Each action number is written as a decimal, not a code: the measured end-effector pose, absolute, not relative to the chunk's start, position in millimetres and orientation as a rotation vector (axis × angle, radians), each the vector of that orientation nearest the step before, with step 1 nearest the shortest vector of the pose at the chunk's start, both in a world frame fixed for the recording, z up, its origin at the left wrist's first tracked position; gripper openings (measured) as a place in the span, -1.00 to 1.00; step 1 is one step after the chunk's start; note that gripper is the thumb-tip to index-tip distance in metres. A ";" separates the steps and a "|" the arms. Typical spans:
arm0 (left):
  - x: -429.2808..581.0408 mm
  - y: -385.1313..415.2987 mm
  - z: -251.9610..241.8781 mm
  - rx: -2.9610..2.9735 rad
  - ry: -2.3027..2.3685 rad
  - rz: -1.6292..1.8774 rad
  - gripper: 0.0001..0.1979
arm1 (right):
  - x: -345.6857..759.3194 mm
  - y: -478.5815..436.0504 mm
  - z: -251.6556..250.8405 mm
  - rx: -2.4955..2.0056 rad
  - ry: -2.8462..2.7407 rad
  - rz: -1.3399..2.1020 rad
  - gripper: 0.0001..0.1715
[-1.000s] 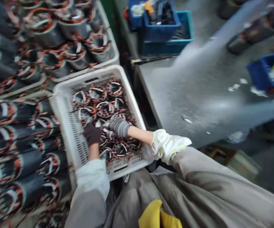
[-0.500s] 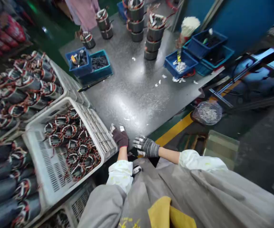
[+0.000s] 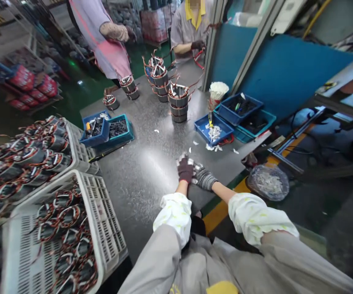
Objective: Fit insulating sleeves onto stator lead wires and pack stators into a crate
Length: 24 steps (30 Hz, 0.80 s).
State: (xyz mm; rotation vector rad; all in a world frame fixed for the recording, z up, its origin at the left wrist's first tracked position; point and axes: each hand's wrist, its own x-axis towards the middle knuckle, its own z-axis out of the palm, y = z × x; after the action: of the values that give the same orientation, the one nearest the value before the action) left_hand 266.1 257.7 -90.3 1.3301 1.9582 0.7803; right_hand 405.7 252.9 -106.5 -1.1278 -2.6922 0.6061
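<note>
My left hand (image 3: pixel 185 169), in a dark maroon glove with pale fingertips, is over the grey metal table (image 3: pixel 127 196). Its fingers point forward and look apart. Close against its right side is my right hand (image 3: pixel 204 178), in a grey striped glove with white fingertips. The right fingers reach toward the left hand and partly overlap its edge. I see nothing held in either hand. Small white scraps (image 3: pixel 190 150) lie just ahead of them. Farther off on the table stands a stack of motor stators (image 3: pixel 179 107) with red and white wires.
A white crate (image 3: pixel 101 220) of stators stands left of the table, with another stator-filled crate (image 3: pixel 75 141) behind. Blue bins (image 3: pixel 95 132) sit at the table's left edge. At right are a blue tray (image 3: pixel 199 124) of white pieces and stacked bins (image 3: pixel 244 107). Two people (image 3: pixel 112 41) stand beyond.
My view has tilted up, bringing the people across the table into sight. Both hands have moved forward from the table's near edge, and the left has come right, against the right hand.
</note>
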 end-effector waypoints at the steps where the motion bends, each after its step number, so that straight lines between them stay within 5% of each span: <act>1: 281.0 277.3 -87.0 1.389 1.865 0.782 -0.58 | 420.2 275.8 -105.0 -1.185 -2.646 0.554 -0.38; 8: 200.8 408.8 -50.4 1.443 2.078 0.948 -0.58 | 496.7 337.1 -144.9 -1.254 -2.679 0.541 -0.30; 12: 122.1 452.4 -42.1 1.174 2.357 0.728 -0.51 | 500.9 325.2 -165.9 -1.192 -2.643 0.469 -0.31; 17: 189.0 455.0 -45.2 1.528 1.847 0.669 -0.64 | 496.7 318.8 -175.7 -1.193 -2.562 0.418 -0.35; 20: 232.9 455.6 -29.2 1.996 1.587 0.860 -0.53 | 495.7 317.4 -179.0 -1.181 -2.521 0.392 -0.41; 24: 220.4 481.6 8.6 1.961 2.173 0.893 -0.44 | 491.4 315.5 -176.4 -1.176 -2.484 0.394 -0.42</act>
State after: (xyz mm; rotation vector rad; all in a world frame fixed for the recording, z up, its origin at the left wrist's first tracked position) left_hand 220.4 481.6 8.6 1.9608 2.1725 0.8927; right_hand 491.4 315.5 -176.4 -1.1756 -2.4838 0.3936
